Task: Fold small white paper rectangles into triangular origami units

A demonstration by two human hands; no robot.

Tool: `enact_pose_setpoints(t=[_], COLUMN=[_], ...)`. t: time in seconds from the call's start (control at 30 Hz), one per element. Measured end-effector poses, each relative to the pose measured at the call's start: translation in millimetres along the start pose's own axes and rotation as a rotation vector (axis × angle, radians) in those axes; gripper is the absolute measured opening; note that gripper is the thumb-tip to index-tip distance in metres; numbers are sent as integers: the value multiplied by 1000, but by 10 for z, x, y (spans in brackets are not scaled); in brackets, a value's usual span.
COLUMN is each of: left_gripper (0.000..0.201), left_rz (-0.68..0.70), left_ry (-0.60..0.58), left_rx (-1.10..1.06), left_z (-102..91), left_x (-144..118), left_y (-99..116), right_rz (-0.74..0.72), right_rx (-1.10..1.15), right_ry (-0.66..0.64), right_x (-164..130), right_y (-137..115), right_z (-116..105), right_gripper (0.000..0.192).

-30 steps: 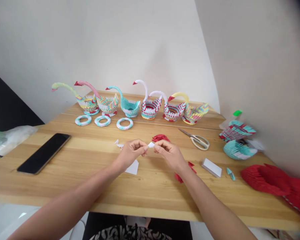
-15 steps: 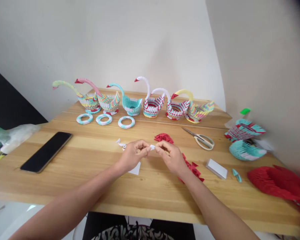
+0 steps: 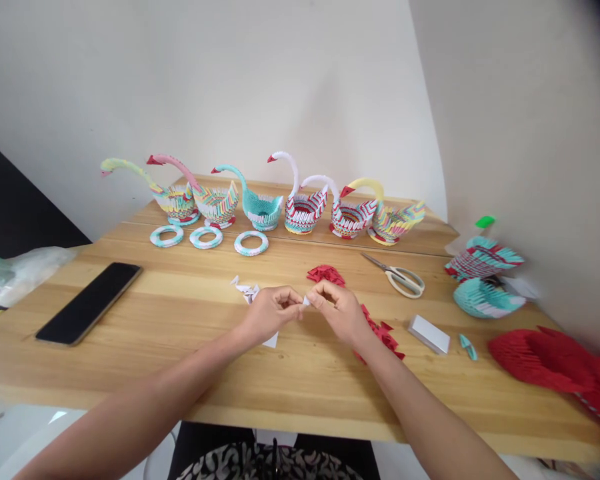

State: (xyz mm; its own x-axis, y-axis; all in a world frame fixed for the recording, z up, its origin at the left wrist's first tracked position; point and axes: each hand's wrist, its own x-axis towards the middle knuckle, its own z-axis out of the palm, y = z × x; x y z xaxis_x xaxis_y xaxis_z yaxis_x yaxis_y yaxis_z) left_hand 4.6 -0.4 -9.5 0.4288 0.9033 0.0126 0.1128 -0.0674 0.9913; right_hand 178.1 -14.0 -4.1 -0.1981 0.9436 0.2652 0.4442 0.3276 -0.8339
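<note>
Pinching a tiny white paper piece (image 3: 305,301) between both hands, w/ left hand (image 3: 267,312) at 9 o'clock and right hand (image 3: 341,312) at 3, fingertips closed narrow on it. We judge it could slip or crease crooked if our grip shifts, dropping onto the table (image 3: 180,313).

table (image 3: 180,320): smooth pale wood | swans (image 3: 260,210): matt folded paper | phone (image 3: 89,303): glossy black

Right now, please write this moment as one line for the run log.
left hand: pinches small white folded paper piece | right hand: pinches same piece | above light wooden table | cream-handled scissors: untouched
</note>
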Motion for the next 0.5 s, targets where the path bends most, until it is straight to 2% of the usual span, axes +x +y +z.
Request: enact_pose_setpoints(t=[0.1, 0.27, 0.5], left_gripper=[18, 17, 16], left_rz=[-6, 34, 103], left_ry=[9, 22, 129], left_rx=[57, 180, 171], left_z=[1, 27, 10], left_x=[-5, -38, -39], left_y=[5, 72, 104], right_rz=[-10, -87, 44], right_rx=[6, -113, 245], right_ry=[-34, -2, -58], right_x=[-6, -37, 1], right_y=[-6, -35, 25], right_z=[1, -10, -59], right_gripper=[22, 23, 31])
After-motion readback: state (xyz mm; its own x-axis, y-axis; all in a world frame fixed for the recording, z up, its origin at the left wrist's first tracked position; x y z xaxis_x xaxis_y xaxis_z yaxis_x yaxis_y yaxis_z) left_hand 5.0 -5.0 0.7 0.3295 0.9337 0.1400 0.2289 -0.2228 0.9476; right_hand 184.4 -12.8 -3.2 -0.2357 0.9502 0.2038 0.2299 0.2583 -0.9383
